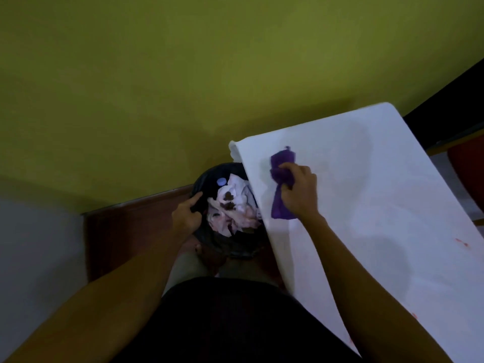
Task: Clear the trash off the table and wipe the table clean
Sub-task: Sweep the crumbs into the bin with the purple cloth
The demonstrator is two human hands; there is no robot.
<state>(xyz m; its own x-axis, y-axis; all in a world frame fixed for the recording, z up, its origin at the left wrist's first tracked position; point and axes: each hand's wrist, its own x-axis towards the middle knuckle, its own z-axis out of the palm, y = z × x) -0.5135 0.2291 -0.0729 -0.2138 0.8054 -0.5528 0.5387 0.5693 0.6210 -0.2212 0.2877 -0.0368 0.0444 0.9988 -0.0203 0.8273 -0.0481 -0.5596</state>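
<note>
Olive-green wall behind, white tabletop slanting across the right. Right hand bunches a purple cloth in a closed grip, pressing it onto the tabletop near the corner; the cloth is crumpled, one end trailing toward the wrist. Faint red smears mark the surface. Left hand curls its grip over the rim of a black-lined bin, beside the tabletop's edge, stuffed with stained white paper.

Dim, soft-focused, edges bowed
</note>
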